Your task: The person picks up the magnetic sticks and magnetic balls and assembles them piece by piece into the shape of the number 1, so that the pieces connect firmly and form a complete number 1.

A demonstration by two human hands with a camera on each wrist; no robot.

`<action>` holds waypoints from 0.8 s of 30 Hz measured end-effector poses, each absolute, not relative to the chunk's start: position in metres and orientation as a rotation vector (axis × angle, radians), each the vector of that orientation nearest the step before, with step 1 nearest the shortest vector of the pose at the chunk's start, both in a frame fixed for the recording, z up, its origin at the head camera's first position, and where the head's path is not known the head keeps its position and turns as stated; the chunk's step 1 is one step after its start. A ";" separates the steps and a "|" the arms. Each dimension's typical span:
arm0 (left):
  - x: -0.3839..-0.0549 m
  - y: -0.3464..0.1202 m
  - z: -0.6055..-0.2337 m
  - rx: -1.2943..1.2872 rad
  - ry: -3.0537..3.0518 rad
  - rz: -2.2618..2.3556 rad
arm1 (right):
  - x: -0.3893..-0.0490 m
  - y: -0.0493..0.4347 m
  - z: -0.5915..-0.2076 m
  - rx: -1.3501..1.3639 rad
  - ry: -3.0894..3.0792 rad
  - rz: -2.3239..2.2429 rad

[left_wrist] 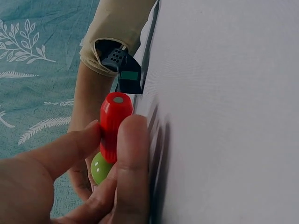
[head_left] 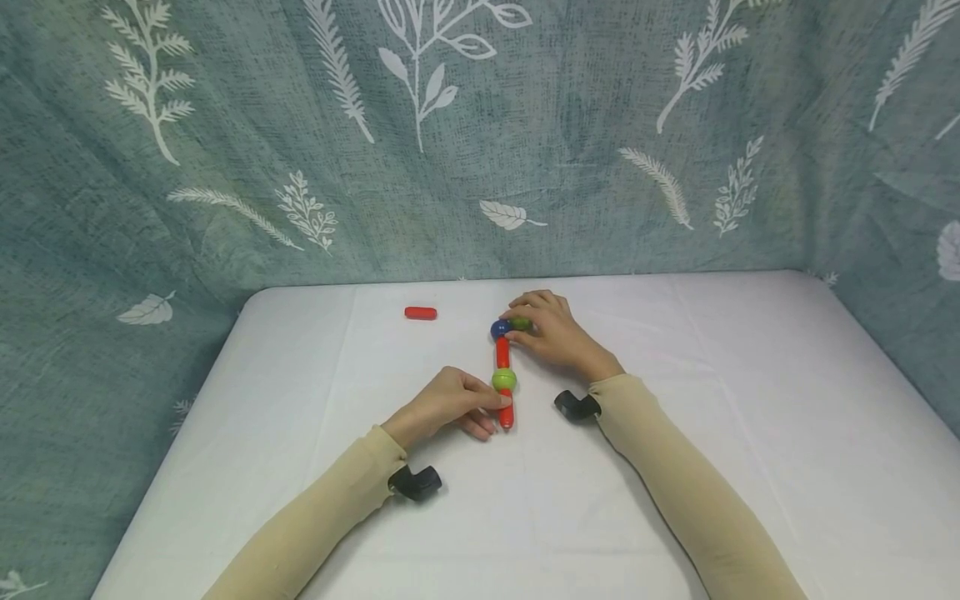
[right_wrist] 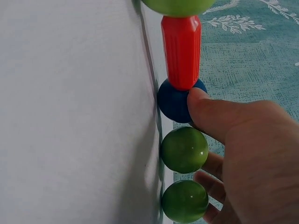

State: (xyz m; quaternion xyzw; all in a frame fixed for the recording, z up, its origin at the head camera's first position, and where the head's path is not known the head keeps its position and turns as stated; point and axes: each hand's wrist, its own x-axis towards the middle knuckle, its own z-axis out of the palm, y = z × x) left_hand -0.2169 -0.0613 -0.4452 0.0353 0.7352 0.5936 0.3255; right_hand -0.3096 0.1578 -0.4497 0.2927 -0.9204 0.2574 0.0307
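A chain lies on the white table: a red rod, a green ball [head_left: 505, 381], another red rod [right_wrist: 181, 52] and a blue ball [right_wrist: 175, 103] at its far end. My left hand [head_left: 448, 402] pinches the near red rod [left_wrist: 113, 122] between thumb and fingers, and the rod's end shows a round grey spot. At the other end my right hand [head_left: 553, 332] holds the blue ball, its thumb pressed on it. Two more green balls [right_wrist: 184, 149] sit just past the blue ball, by the right hand's other fingers; in the head view that hand partly covers them.
A loose red rod [head_left: 421, 313] lies toward the back of the table [head_left: 637, 500], left of the chain. Behind the table hangs a blue-green curtain [head_left: 375, 208] with white leaf prints. Black wrist cameras [head_left: 577, 406] stick out from both sleeves.
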 end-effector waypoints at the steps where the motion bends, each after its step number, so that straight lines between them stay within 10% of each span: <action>1: -0.217 -0.061 -0.445 0.091 1.927 1.557 | -0.310 0.158 -0.450 0.902 -2.838 0.792; 24: -0.222 -0.072 -0.454 0.292 1.862 1.602 | -0.309 0.158 -0.449 0.891 -2.847 0.777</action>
